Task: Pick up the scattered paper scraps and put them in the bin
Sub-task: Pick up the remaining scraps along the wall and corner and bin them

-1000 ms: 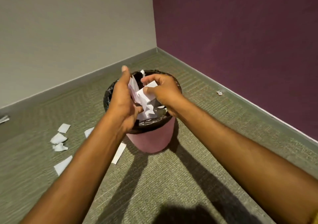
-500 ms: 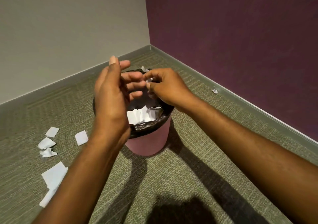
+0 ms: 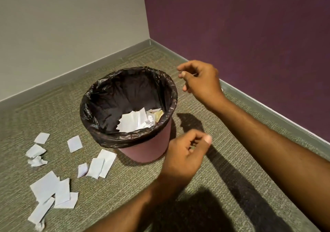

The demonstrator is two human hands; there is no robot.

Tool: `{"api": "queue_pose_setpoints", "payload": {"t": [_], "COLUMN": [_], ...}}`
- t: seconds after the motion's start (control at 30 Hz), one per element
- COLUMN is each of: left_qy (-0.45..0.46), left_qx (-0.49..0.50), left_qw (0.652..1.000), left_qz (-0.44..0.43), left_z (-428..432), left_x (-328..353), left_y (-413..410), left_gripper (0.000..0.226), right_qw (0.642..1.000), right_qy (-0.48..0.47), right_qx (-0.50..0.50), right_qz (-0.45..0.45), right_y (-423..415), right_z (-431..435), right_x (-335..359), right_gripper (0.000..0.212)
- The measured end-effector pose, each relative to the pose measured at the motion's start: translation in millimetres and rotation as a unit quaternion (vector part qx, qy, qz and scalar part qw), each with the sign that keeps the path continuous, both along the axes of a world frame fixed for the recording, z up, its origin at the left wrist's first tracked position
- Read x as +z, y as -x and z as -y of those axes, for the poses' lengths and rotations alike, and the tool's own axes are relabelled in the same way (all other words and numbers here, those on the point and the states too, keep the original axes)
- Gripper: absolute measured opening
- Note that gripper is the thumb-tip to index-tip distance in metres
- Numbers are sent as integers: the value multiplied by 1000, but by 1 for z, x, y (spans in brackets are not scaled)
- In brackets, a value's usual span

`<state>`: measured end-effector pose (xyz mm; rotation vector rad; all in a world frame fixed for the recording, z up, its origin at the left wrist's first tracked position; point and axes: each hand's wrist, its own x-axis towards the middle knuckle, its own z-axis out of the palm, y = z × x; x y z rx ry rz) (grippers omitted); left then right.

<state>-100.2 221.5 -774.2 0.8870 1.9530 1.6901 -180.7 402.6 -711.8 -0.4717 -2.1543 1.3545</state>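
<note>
Paper scraps (image 3: 96,167) left of our empty, loosely curled left hand (image 3: 185,153) looked light and limp; we judged edges best for pinching.

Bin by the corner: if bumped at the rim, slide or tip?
Probably tips: the bin narrows toward its base and sits on carpet, which likely grips. It looks light, holding only a few scraps. The liner drapes loosely, so may slip if gripped.
</note>
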Motion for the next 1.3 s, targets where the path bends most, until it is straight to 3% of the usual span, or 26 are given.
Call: {"api": "queue_pose_setpoints", "payload": {"t": [0.1,0.23,0.37,0.47,0.6,0.73,0.9,1.0,1.13,1.3], "left_qy": [115,148,260,264,241,271,283,269,263,274], "left_qx": [-26,-14,-74,-77,-40,-43,-56,-48,-48,-54], "left_qw": [986,943,892,855,862,859,856,864,876,883], "left_qz": [-122,-299,-363,-440,-444,-433,-428,-423,-401,-376], "left_z": [-15,-28,-29,-28,-28,-28,-29,-29,-28,-28], "left_x": [-65,-155,-208,-228,-224,-220,-223,-221,-218,-208], "left_y": [21,45,51,50,44,43,46,45,43,43], "left_gripper": [25,37,50,48,51,56,57,55,55,52], "right_qw": [996,977,953,935,901,907,898,888,885,891], "right_qy": [-20,-16,-52,-128,-226,-207,-181,-200,-235,-294], "right_qx": [-29,-35,-42,-54,-50,-19,13,21,10,-12], "right_qz": [86,209,294,326,366,366,401,413,401,346], "right_y": [-8,-22,-28,-21,3,33,60,62,61,49], "right_z": [-33,-75,-111,-136,-169,-204,-247,-245,-228,-192], "right_x": [-47,-116,-170,-200,-226,-219,-227,-224,-221,-224], "right_gripper": [16,26,40,42,72,126,154,141,88,53]}}
